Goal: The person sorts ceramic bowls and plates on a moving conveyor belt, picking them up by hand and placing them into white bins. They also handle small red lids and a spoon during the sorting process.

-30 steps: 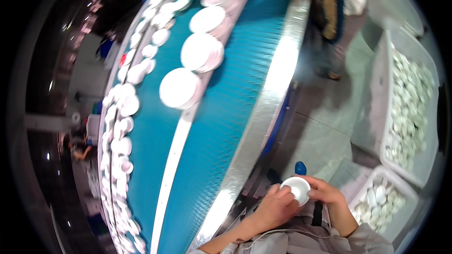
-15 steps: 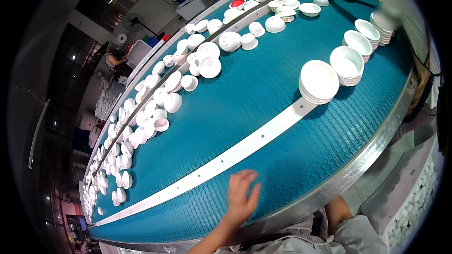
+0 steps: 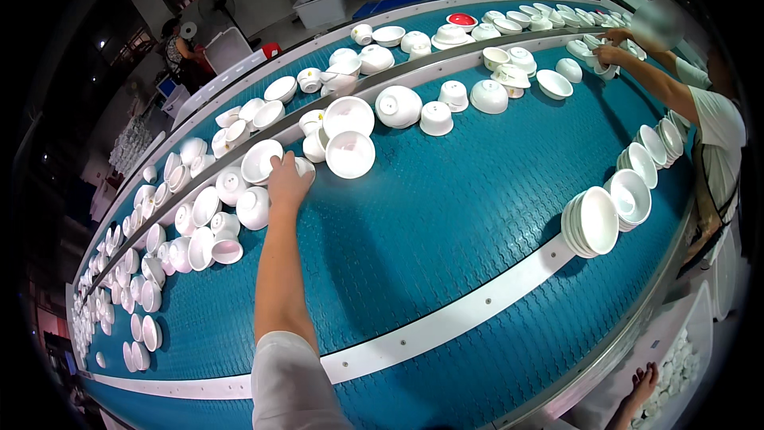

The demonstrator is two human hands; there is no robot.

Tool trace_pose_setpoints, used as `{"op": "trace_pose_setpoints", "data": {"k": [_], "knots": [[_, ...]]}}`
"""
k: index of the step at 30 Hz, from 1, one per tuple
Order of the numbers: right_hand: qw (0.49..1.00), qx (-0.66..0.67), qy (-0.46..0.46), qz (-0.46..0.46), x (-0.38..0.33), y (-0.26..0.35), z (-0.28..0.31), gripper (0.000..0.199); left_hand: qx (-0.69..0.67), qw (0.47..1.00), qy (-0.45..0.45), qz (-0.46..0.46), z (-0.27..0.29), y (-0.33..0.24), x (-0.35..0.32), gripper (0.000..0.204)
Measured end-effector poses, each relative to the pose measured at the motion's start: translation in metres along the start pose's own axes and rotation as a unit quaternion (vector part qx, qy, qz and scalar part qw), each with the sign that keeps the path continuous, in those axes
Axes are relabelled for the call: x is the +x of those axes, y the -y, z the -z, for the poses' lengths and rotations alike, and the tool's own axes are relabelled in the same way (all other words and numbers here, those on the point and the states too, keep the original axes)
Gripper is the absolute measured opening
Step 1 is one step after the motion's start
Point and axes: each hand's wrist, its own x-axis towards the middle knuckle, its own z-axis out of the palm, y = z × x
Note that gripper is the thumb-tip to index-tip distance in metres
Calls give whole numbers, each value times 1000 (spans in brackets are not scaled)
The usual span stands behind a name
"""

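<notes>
My left hand (image 3: 286, 180) reaches far across the teal conveyor belt (image 3: 446, 215) into a crowd of white bowls. Its fingers lie on a small white bowl (image 3: 305, 166), between a larger tilted bowl (image 3: 260, 161) and another tilted bowl (image 3: 350, 154). Whether the fingers grip the small bowl is unclear. A round upturned bowl (image 3: 253, 208) lies just left of the wrist. My right hand (image 3: 637, 386) hangs low at the belt's near edge, fingers apart and holding nothing, above a crate of white pieces (image 3: 676, 366).
Stacks of white bowls (image 3: 593, 223) stand along the belt's right side. A co-worker's hands (image 3: 609, 52) handle bowls at the far right. A white strip (image 3: 446, 322) and a grey divider rail (image 3: 414, 72) run along the belt. A red-topped piece (image 3: 461, 21) sits far back.
Earlier both hands held a white bowl beside the crates. My view turned back to the belt, and my left hand has stretched from the near edge out to the bowls.
</notes>
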Motion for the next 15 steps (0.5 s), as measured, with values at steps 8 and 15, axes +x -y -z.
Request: {"op": "trace_pose_setpoints", "data": {"k": [8,15], "knots": [[826,35,549,121,-247,225,-233,25,-539,837,37,81,26,-29,-114,43],[551,83,809,-189,-391,211,-376,39,-450,822,61,-342,63,-65,-165,28]]}}
